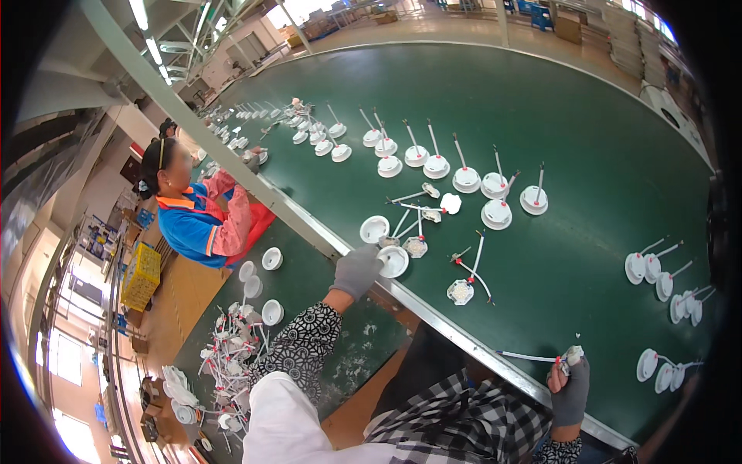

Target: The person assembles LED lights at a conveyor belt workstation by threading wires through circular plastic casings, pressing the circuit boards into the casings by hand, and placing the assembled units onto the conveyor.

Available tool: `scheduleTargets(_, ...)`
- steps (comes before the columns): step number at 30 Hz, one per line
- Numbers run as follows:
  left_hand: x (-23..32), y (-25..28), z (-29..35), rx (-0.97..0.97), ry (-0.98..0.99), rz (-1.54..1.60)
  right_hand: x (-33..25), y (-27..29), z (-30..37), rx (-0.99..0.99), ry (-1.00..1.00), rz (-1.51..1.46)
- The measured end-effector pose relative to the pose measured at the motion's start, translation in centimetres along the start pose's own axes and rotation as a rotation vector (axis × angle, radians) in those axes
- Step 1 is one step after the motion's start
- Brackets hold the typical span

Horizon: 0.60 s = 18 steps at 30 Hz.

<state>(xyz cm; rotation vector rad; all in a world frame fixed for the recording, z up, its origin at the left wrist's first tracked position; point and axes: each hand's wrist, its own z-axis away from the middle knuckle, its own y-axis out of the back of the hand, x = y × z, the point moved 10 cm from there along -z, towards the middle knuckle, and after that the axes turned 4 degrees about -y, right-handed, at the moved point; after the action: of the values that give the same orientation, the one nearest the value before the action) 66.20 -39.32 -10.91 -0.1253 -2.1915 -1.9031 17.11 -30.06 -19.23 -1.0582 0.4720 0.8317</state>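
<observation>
My left hand [358,272], in a grey glove, reaches over the metal edge of the green table. Its fingers close on the near rim of a white round lamp housing [395,264], which lies open side up. Beside it are another white housing [374,228] and an octagonal white piece with wires [415,247]. At the lower right, my right hand [570,394], gloved with bare fingertips, pinches a small white wired part [572,356] just above the table edge. A white cable with a red connector [558,359] sticks out of that part to the left.
Several white round lamps with upright cables [466,179] stand across the table; more lie at right [665,286]. A wired octagonal piece [460,291] sits mid-table. On the lower left side table are a wired-parts heap [232,348] and loose housings [272,312]. A metal post [209,155] slants near a co-worker [193,224].
</observation>
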Motion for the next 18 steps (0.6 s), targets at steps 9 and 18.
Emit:
scheduleTargets(9, 12.2, -0.1, 6.6, 0.036, 0.025, 0.678, -3.1, -6.8, 4.2, 0.002, 0.656, 0.221)
scheduleTargets(18, 26.3, -6.8, 15.2, -0.582, 0.117, 1.286, -2.9, -6.8, 7.4, 0.080, 1.019, 0.362)
